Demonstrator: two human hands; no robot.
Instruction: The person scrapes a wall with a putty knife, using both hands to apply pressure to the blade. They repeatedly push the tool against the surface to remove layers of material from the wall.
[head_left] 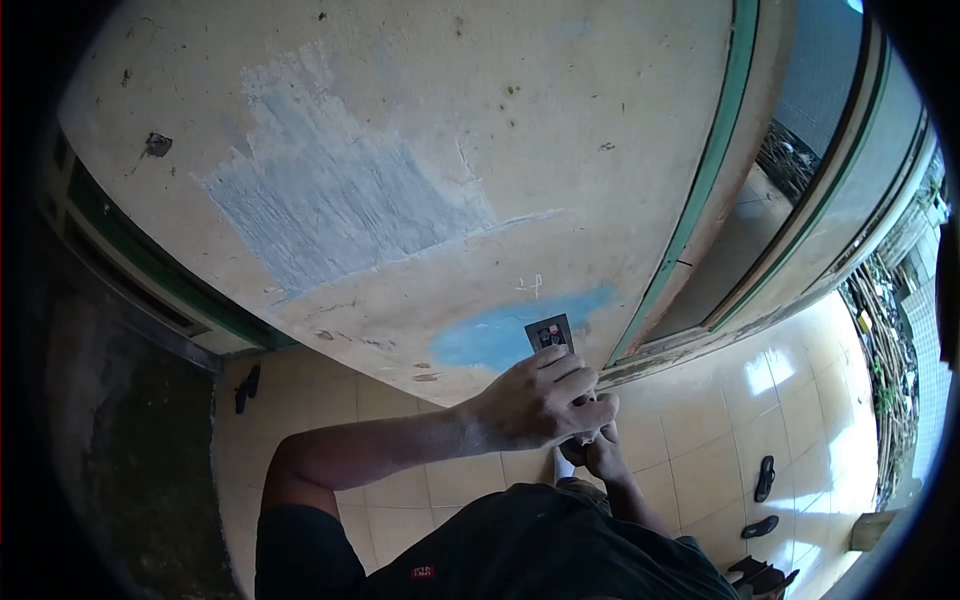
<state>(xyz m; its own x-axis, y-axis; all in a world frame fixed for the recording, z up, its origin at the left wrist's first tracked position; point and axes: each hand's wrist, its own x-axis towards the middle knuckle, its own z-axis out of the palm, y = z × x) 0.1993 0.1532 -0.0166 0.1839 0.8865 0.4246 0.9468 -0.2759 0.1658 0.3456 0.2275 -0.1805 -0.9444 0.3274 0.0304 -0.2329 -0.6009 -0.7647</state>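
Note:
My left hand (535,400) is closed in front of the wall (640,200), its fingers wrapped round what looks like a putty knife. Past my knuckles the knife's flat dark blade (547,332) shows, with a small red and pale label. Just below and to the right, my right hand (605,455) presses up against the left one, fingers closed. A dark rounded piece (574,450) sits between the two hands; what my right hand grips is mostly hidden. Behind the blade, a light-blue patch (475,335) marks the wall.
A larger grey-blue rough patch (340,205) covers the wall higher up. To the right is a green-edged doorway (690,230). Dark sandals (765,480) lie on the tiled floor (690,420) at right, and more footwear (247,388) at left.

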